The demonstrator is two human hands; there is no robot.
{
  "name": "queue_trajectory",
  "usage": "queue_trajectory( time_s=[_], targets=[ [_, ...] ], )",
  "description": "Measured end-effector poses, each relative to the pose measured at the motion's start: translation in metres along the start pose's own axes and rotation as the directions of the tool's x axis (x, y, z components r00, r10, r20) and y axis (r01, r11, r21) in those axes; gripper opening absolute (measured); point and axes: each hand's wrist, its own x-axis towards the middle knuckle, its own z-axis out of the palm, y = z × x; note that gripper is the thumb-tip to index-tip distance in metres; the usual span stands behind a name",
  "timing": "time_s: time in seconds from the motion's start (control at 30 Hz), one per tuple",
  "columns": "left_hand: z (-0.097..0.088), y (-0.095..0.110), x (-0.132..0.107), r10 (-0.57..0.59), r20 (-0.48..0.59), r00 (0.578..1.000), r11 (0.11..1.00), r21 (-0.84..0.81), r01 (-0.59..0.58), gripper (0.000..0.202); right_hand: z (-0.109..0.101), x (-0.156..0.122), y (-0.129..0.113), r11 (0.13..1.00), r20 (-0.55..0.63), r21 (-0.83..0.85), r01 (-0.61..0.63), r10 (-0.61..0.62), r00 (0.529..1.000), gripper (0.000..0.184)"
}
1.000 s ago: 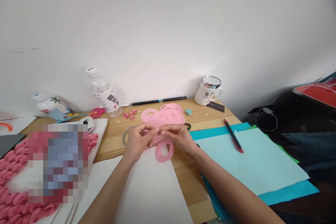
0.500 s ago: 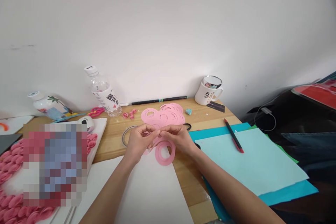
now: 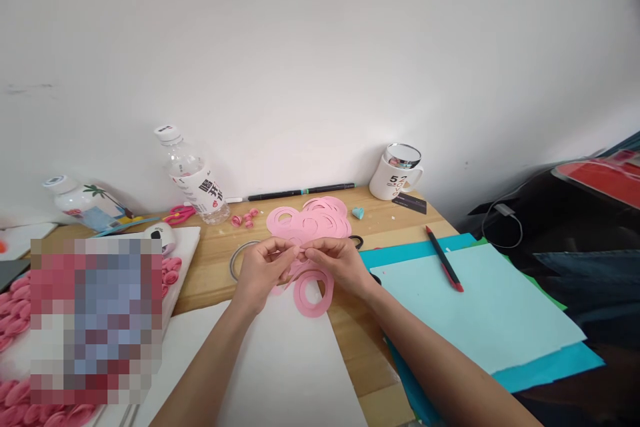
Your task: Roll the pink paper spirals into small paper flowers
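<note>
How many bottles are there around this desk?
2: a clear bottle left of the pink paper rings, and a palm-tree bottle farther left. Others may be hidden behind the pixelated patch.

Has paper rings [image 3: 327, 220] on the tabletop [image 3: 210, 280], with bottles [image 3: 197, 183] behind left, a mug [image 3: 391, 179] behind right, a marker [image 3: 280, 195] between, and a pen [image 3: 444, 259] atop sheets [image 3: 480, 313].

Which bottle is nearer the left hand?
The clear bottle with large black lettering on its label; the palm-tree bottle is farther left from the left hand.
</note>
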Motion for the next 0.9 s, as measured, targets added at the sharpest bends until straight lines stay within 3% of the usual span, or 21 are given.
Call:
queue_trajectory(
  time_s=[0.4, 0.63, 0.9],
  targets=[
    [0.0006, 0.0002, -0.0018, 0.024, 0.042, 0.999, 1.0, -0.007, -0.023, 0.024, 0.0, 0.0007, 0.0047, 0.998, -0.036, 0.064, -0.023, 0.025, 0.999, 0.016],
    [0.0002, -0.0019, 0.0, 0.009, 0.033, 0.999, 1.0, -0.001, -0.009, 0.027, -0.0014, 0.0009, 0.0039, 0.987, -0.072, 0.152, -0.055, 0.066, 0.995, 0.035],
    [0.0005, -0.0062, 0.0019, 0.006, 0.039, 0.999, 1.0, 0.03, -0.007, 0.024, -0.0005, 0.0001, 0.0039, 0.991, -0.093, 0.126, -0.053, 0.065, 0.993, 0.03]
  ],
)
